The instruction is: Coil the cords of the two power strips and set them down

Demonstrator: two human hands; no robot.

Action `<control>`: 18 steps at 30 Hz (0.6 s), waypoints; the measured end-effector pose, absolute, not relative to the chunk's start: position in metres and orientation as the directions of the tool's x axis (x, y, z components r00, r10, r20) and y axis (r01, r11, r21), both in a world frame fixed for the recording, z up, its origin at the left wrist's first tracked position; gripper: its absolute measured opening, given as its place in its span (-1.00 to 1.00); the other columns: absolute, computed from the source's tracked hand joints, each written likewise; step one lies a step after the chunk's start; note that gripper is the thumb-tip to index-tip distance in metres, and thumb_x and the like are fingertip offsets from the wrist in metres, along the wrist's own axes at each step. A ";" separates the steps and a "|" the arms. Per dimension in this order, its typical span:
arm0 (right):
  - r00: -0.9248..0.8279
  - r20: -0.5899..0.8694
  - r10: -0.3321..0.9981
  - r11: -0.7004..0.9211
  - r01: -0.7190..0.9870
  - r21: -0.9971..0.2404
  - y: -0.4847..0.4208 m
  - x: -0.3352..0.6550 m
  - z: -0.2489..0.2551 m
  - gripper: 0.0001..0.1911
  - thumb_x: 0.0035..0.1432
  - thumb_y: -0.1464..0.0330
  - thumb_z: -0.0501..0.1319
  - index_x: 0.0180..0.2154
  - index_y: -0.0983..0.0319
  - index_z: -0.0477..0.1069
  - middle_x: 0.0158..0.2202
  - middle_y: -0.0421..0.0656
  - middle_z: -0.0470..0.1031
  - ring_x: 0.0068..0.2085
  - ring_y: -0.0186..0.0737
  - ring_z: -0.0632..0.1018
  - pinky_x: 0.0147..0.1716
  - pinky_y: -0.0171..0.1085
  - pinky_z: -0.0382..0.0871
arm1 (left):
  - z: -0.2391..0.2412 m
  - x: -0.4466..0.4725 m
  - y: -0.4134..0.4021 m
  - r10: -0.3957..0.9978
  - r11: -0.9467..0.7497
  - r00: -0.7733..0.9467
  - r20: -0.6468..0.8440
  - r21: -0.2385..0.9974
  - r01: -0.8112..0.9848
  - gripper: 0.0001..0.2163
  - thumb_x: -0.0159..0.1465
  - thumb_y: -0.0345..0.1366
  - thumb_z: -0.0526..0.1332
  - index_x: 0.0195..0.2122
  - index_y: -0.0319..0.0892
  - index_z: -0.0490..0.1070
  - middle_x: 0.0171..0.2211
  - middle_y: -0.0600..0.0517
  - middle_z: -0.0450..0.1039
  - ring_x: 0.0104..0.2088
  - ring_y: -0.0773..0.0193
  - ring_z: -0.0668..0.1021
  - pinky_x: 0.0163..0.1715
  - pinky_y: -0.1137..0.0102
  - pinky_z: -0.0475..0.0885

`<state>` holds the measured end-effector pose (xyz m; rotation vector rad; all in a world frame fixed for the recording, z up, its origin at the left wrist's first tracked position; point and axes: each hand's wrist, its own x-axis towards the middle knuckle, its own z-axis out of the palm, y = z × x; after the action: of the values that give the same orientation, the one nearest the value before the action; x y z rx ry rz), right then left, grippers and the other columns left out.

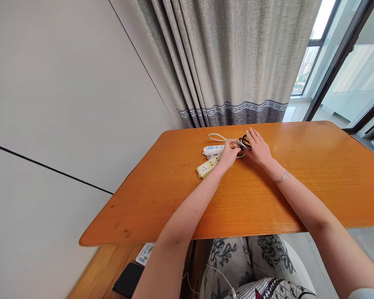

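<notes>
Fingers of my left hand (230,155) are curled in and look pinched on the cables (244,142), while those of my right hand (260,151) reach out nearly straight against the black loops; with that thumb hidden, I can't tell whether they grip. The bundle lies between my hands, toward the far edge of the bench (171,195).

As I judge it, the loops could spring apart if I eased my hold, since nothing I can see ties them. A hard pull might drag the white power strip (214,149) or the cream power strip (208,166) askew, or snag black strands in white ones.

The cables look thin and tangled, black coils crossed by white, with one white loop straying left. Both strips lie just left, the white one with blue socket faces, the cream one angled nearer me, partly behind my left hand.
</notes>
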<state>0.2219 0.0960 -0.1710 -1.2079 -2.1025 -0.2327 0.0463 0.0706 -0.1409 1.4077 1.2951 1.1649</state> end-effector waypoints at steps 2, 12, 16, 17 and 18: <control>-0.317 0.642 0.698 0.552 0.810 -0.200 0.096 0.222 -0.171 -0.32 0.31 0.33 0.16 0.40 0.38 0.17 0.44 0.18 0.19 0.43 0.15 0.26 0.39 0.16 0.22 | -0.147 0.042 0.074 0.975 -0.220 0.031 0.222 0.918 0.331 -0.62 0.14 -0.51 0.24 -0.01 -0.14 0.32 0.13 -0.16 0.44 -0.04 0.14 0.60 0.11 0.16 0.46; -0.388 0.674 0.629 0.674 0.704 -0.224 0.091 0.215 -0.168 -0.55 0.44 0.28 0.04 0.25 0.29 0.37 0.18 0.12 0.54 0.17 0.03 0.57 0.21 0.04 0.45 | -0.160 0.027 0.083 0.789 -0.574 0.282 0.546 0.489 0.657 -0.46 0.19 -0.56 0.18 0.22 -0.16 0.36 0.24 -0.16 0.45 0.26 -0.02 0.48 0.31 0.05 0.36; -0.398 0.642 0.655 0.679 0.682 -0.270 0.087 0.212 -0.166 -0.63 0.43 0.32 0.05 0.17 0.21 0.43 0.08 0.06 0.60 0.08 -0.02 0.61 0.12 -0.04 0.50 | -0.160 0.024 0.086 0.742 -0.618 0.284 0.607 0.456 0.641 -0.59 0.24 -0.54 0.14 0.10 -0.16 0.46 0.16 -0.13 0.53 0.19 0.04 0.54 0.27 0.09 0.40; -0.390 0.646 0.656 0.679 0.678 -0.281 0.086 0.211 -0.166 -0.65 0.43 0.32 0.06 0.14 0.20 0.45 0.06 0.06 0.60 0.06 -0.03 0.61 0.09 -0.06 0.51 | -0.161 0.023 0.087 0.736 -0.622 0.275 0.618 0.458 0.635 -0.62 0.25 -0.53 0.14 0.07 -0.15 0.47 0.13 -0.13 0.55 0.16 0.05 0.55 0.26 0.10 0.40; -0.376 0.655 0.656 0.678 0.675 -0.292 0.086 0.211 -0.165 -0.67 0.42 0.31 0.06 0.10 0.20 0.47 0.04 0.06 0.60 0.04 -0.03 0.61 0.06 -0.08 0.52 | -0.161 0.023 0.088 0.732 -0.624 0.263 0.629 0.464 0.628 -0.64 0.25 -0.53 0.14 0.04 -0.15 0.47 0.10 -0.13 0.56 0.14 0.06 0.56 0.24 0.11 0.42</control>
<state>0.2107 0.0856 -0.1652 -1.0204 -2.1089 -0.0310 0.0229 0.0878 -0.1610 2.3979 1.2988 1.2996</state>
